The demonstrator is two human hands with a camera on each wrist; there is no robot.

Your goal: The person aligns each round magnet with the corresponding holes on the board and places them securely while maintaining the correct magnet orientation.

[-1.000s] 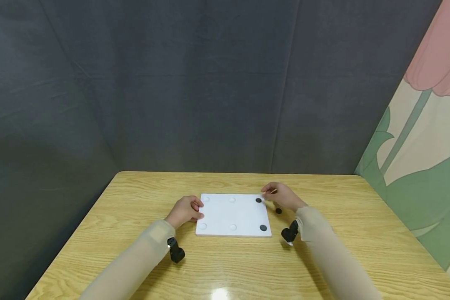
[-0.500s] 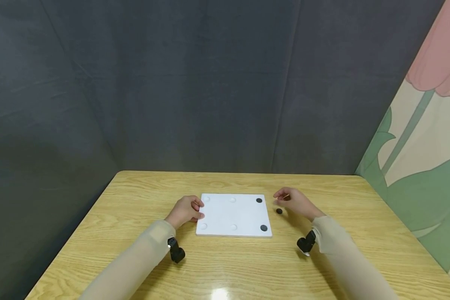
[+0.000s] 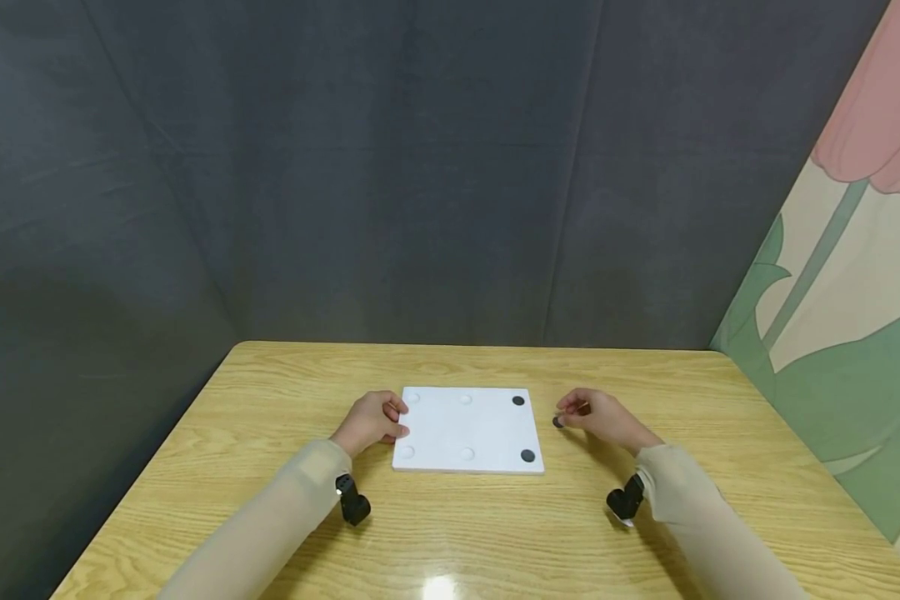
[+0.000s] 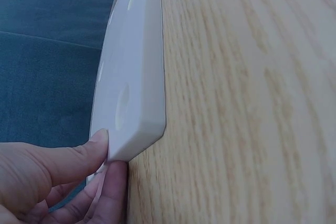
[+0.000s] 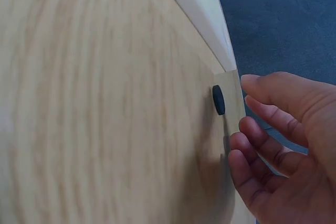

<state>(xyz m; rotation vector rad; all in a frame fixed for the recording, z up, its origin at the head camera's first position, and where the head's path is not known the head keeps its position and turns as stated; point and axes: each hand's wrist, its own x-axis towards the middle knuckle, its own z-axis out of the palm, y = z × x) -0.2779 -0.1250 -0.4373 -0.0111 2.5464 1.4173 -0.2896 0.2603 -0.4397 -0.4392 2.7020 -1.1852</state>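
Observation:
A flat white board (image 3: 468, 427) with shallow round recesses lies on the table. Black discs sit in its far right recess (image 3: 518, 401) and near right recess (image 3: 527, 456). My left hand (image 3: 370, 419) pinches the board's left edge; in the left wrist view the thumb (image 4: 92, 153) rests on the top face and the fingers are at the side. One loose black disc (image 3: 557, 422) lies on the wood right of the board. Just over it is my right hand (image 3: 600, 417), thumb and fingers apart. The right wrist view shows a gap between this hand and the disc (image 5: 218, 100).
The wooden table (image 3: 450, 533) has its far edge by a dark grey curtain (image 3: 390, 183). A wall with a painted flower (image 3: 855, 333) stands on the right. Black cameras are strapped to the left wrist (image 3: 352, 500) and right wrist (image 3: 626, 500).
My right hand has moved from the board's far right corner to the right and nearer, down over the loose disc. My left hand and the board have stayed in place.

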